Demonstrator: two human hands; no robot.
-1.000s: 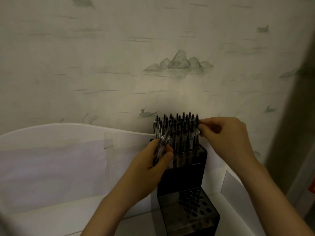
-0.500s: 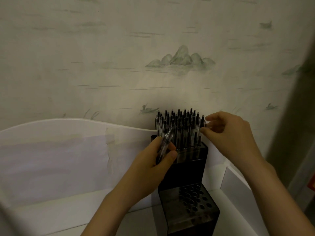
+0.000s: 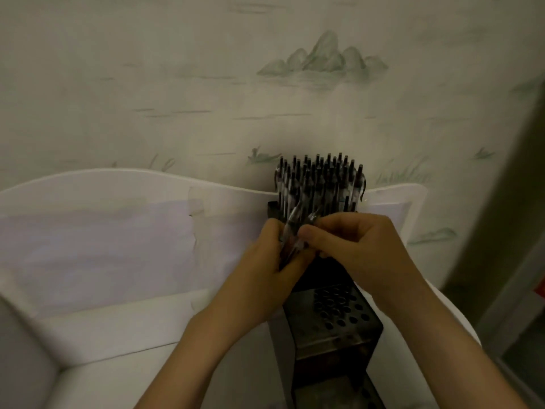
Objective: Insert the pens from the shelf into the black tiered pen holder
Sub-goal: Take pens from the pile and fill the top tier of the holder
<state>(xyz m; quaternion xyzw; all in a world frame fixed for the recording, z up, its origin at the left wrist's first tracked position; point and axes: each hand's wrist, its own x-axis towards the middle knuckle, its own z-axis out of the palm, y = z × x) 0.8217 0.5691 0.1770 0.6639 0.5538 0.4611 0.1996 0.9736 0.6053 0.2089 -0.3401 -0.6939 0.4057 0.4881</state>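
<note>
The top tier of the pen holder [image 3: 333, 317], just beyond both hands, looks packed, while the left hand [image 3: 265, 261] grips spare pens [image 3: 290, 240], the right hand [image 3: 354, 243] pinches one, and the tier below them stands empty.

Dim, warm-grey light overall, no clear source. Wall [image 3: 206, 84] evenly lit, no glare. Dark vignette at right edge. Wide-angle bend: shelf [image 3: 118, 290] back rim curves. Soft focus throughout, low contrast, slight noise. Holder [image 3: 333, 317] nearly black, holes barely resolved. Pens [image 3: 320, 178] merge into a dark clump. Hands' edges slightly blurred.
</note>
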